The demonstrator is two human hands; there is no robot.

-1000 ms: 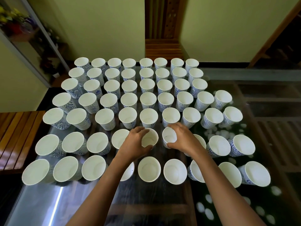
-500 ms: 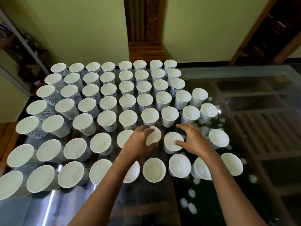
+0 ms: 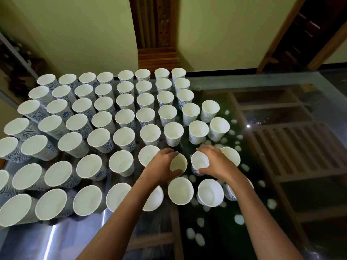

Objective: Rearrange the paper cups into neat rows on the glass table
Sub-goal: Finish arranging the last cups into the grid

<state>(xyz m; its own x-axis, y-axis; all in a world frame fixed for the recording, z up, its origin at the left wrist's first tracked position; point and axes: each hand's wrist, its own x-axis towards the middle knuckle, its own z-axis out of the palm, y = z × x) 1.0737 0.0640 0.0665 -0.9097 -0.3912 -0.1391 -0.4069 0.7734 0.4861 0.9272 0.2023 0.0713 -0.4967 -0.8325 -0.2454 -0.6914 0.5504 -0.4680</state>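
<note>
Several white paper cups with blue wave print stand upright in rows on the glass table point(image 3: 277, 79). My left hand point(image 3: 161, 166) curls round one cup point(image 3: 179, 163) in the second row from the front, the cup tilted slightly. Just to the right, my right hand point(image 3: 216, 162) grips the neighbouring cup point(image 3: 199, 160), thumb at its near side and fingers over its far rim. Behind my right hand stands another cup point(image 3: 231, 155), partly hidden. Directly in front of the hands are two front-row cups point(image 3: 180, 190) point(image 3: 210, 192).
The cup block fills the table's left and middle; bare glass lies to the right, showing wooden slats point(image 3: 293, 147) and white pebbles point(image 3: 238, 219) beneath. A wooden chair back point(image 3: 155, 34) rises beyond the far edge. A shelf point(image 3: 13, 59) stands at the left.
My head has turned right, so the cups sit further left in view. Both hands remain on the same two cups, which stand a little further apart.
</note>
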